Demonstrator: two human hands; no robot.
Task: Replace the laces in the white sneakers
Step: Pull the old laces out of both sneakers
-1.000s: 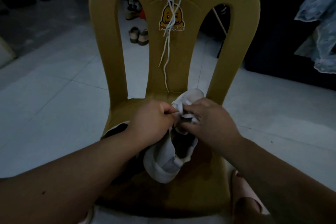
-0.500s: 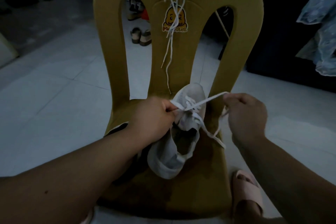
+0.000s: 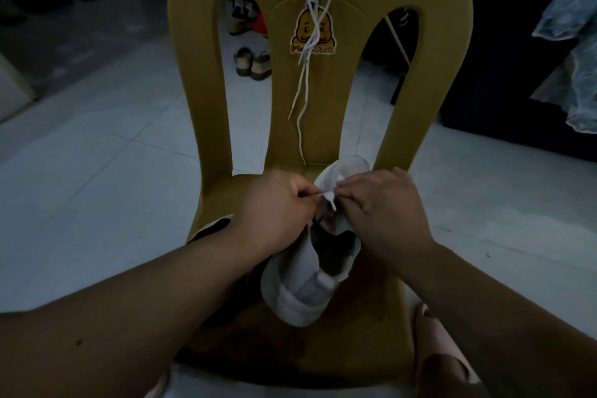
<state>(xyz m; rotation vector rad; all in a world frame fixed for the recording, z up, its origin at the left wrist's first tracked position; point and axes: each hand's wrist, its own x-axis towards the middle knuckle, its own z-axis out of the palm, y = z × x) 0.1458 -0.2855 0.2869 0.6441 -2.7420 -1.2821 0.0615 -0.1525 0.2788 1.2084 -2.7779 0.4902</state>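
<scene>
White sneaker on yellow chair

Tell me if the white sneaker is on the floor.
No: the white sneaker lies on the seat of the yellow chair, where the left hand and right hand pinch its lace.

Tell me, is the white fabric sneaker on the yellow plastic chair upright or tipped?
Roughly upright: the white fabric sneaker has its opening facing up, toe toward the yellow plastic chair back.

Yellow plastic chair on pale tiled floor. Duck sticker on backrest. Sandals behind chair. Pink slipper lower right. Bluish cloth far right.
</scene>
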